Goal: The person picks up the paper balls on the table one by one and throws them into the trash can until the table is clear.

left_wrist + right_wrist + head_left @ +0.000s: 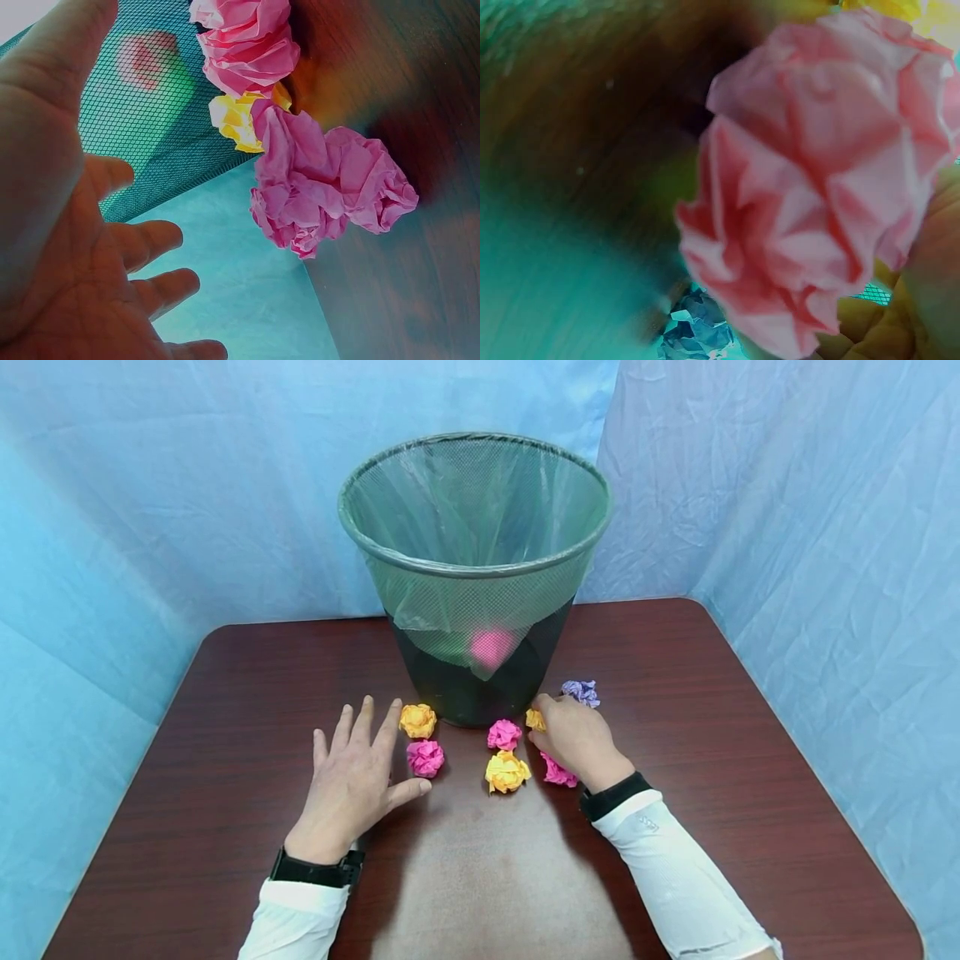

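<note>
My left hand (348,785) is spread flat-fingered beside a yellow paper ball (417,721) and a pink paper ball (425,758), holding nothing. Its straight fingers (154,244) stand apart from the crumpled pink ball (322,176) in the left wrist view. By the bin's base, my right hand (577,735) pinches another yellow paper ball (535,720) between thumb and fingers, mostly covered by the hand. Under that hand lies a pink paper ball (558,770), large in the right wrist view. A purple paper ball (581,693) sits just beyond its knuckles.
A mesh waste bin (480,693) with a clear liner stands at the back of the dark wooden table (247,710). Something pink (491,647) shows through its wall. Between the hands lie a pink ball (504,735) and a yellow ball (507,772). Blue cloth (225,485) hangs around.
</note>
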Demonstrator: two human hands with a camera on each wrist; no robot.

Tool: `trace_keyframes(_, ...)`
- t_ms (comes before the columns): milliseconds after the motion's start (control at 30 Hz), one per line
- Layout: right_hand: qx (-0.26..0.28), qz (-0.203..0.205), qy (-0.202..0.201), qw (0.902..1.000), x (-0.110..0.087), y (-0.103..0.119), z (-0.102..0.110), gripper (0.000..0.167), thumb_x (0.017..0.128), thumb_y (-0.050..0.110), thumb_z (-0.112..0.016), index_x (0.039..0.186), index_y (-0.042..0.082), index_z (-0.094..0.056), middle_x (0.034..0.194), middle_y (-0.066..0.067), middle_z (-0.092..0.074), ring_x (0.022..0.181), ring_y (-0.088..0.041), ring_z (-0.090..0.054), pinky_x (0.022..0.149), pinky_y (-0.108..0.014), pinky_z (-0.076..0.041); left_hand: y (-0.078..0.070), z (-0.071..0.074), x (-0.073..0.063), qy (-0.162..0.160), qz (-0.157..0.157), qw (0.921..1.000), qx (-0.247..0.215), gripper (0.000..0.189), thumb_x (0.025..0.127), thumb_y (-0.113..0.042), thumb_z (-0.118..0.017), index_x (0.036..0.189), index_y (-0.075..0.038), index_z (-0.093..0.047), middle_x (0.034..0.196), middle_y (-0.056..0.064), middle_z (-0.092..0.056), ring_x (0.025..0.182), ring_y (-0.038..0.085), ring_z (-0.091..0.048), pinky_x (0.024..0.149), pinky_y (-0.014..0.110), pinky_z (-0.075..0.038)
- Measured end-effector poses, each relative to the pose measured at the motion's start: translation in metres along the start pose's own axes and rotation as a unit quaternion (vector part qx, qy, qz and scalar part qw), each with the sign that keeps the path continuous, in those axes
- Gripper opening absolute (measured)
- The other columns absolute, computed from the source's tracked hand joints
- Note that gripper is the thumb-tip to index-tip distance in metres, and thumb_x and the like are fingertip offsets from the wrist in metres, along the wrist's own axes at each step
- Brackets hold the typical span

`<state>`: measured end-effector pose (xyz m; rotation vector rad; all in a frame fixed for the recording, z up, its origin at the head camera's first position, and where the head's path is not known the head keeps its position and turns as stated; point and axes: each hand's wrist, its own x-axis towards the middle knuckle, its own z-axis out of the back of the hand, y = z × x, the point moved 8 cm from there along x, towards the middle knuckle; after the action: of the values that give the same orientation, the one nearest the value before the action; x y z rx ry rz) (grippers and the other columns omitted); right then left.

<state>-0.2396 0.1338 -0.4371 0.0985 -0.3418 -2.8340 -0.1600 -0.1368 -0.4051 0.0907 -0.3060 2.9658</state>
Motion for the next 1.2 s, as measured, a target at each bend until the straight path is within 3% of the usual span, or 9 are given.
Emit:
trace_keyframes(333,-0.005,0.009,-0.009,0.9999,0.001,0.0,-0.001,0.044,0.087,0.029,-0.084,0.124,0.009,-0.071,0.105,-0.012,-0.076,0.091,-0.029,-0.07,0.078,-0.048,-0.063,-0.001,0.001,0.0,-0.001,0.0,1.0,0.004,0.119,0.074,-0.069,-0.084,0.166,-0.018,-0.029,0.166,0.028,-0.031,0.152,0.055,-0.026,0.111,0.085,-0.02)
trace_keyframes(600,0.001,0.008,-0.014,0.9999,-0.002,0.0,0.001,0.04,0.089,0.027,-0.082,0.124,0.009,-0.071,0.109,-0.014,-0.076,0.097,-0.032,-0.071,0.082,-0.051,-0.062,-0.001,0.0,-0.002,0.0,0.0,1.0,0.005,0.118,0.074,-0.069,-0.084,0.166,-0.018,-0.03,0.165,0.028,-0.032,0.152,0.055,-0.027,0.112,0.085,-0.02)
trace_keyframes(1200,0.008,-0.001,-0.06,0.9981,-0.008,-0.002,0.032,0.046,0.09,0.029,-0.082,0.127,0.006,-0.068,0.115,-0.016,-0.075,0.1,-0.033,-0.072,0.087,-0.051,-0.062,0.0,0.011,0.001,-0.012,-0.004,0.9999,0.002,0.116,0.074,-0.067,-0.085,0.164,-0.016,-0.033,0.166,0.028,-0.032,0.152,0.056,-0.025,0.111,0.085,-0.018)
